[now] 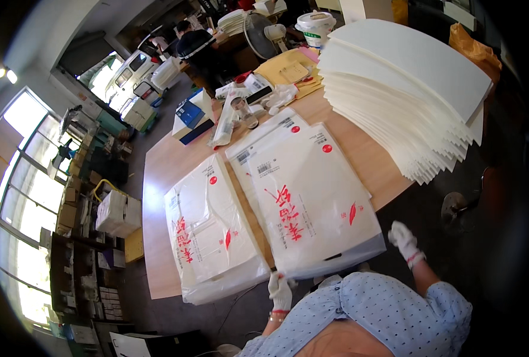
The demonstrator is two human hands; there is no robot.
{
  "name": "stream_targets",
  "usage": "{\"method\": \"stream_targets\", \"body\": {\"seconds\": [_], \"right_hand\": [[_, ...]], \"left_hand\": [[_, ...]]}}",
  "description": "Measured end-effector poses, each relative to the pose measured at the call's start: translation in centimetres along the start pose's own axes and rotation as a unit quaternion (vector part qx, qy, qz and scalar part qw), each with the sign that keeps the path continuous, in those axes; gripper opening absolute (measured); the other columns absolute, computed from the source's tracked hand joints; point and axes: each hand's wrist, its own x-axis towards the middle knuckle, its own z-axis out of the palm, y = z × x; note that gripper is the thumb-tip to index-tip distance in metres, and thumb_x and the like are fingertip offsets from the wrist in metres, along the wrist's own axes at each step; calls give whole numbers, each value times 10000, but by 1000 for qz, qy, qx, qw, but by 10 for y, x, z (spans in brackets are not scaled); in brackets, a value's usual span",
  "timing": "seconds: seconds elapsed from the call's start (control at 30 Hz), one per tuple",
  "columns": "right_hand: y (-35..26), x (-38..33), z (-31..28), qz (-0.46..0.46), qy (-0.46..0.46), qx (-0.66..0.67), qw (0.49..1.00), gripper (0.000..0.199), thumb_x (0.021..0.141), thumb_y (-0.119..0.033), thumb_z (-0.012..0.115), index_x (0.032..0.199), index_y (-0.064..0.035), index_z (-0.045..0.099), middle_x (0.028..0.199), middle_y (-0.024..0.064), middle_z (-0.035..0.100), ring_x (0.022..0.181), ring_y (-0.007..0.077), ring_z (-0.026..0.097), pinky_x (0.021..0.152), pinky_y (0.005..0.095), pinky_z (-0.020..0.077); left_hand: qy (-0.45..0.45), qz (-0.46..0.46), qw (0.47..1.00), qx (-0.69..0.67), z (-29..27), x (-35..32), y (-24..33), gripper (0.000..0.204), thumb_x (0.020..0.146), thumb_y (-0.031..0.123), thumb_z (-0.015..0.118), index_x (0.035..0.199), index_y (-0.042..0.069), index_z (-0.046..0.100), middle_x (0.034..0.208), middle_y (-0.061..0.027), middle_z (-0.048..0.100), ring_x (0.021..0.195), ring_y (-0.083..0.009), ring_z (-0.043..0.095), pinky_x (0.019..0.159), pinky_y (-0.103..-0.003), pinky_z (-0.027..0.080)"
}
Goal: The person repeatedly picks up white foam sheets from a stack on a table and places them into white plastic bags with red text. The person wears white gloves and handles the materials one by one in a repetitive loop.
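Note:
Two clear plastic bags of white paper with red and black print lie on the table: a left packet [208, 223] and a larger right packet [312, 196], which overlaps another packet [270, 134] behind it. My left hand [280, 293], in a white knit glove, is at the table's near edge, where the two bags' open-looking ends almost meet. Its fingers are closed; what they hold is too small to make out. Gloved in white too, my right hand [403, 241] hangs off the table, beyond the right packet's near corner. Its fingers are loosely apart with nothing visible in them.
A tall fanned stack of white sheets [395, 89] covers the table's right side. At the back lie a blue-and-white box [192, 116], a glass jar [245, 113], yellow envelopes [288, 68] and a white bucket [315, 28]. A fan [261, 35] and a person [196, 47] are beyond.

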Motion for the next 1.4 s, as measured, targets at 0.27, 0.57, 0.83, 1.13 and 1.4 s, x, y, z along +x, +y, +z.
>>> {"method": "stream_targets", "body": {"seconds": [0.27,0.57,0.83,1.13,1.4], "right_hand": [[-83,2,197,-4,-260,288,922,284,845,-108,521,1105,-2,561,949,42,606,833,128,555,747,280,471],[-94,-52,404,37,-511,-21,858,218,880,-226,547,886,-13,590,838,98,638,737,203,619,650,326,497],[-96,-62,310,95,-504,-147,846,459,911,-358,507,1219,-21,458,909,71,628,719,138,620,627,279,521],[-78,-36,140,115,-225,-131,959,303,916,-245,506,1123,-27,537,934,78,641,723,139,636,640,262,531],[-67,-15,125,107,-251,-109,956,295,916,-276,512,1076,-30,547,922,78,643,736,148,639,648,277,529]], "left_hand": [[214,295,916,-171,-56,39,88,193,909,212,407,759,104,463,753,9,436,709,-124,453,665,-267,415],[437,166,845,-261,-322,115,-45,99,861,152,468,881,68,515,847,-38,498,718,-162,490,664,-326,451],[331,150,929,69,-156,118,-5,374,866,196,537,1162,-17,455,952,-95,559,783,-233,560,663,-325,490],[-150,208,890,376,147,142,-39,164,747,216,632,846,85,631,966,-94,574,1000,-338,497,836,-415,424],[-316,-50,870,375,141,179,-10,286,815,372,556,920,137,680,798,-115,661,791,-244,615,752,-350,450]]}}
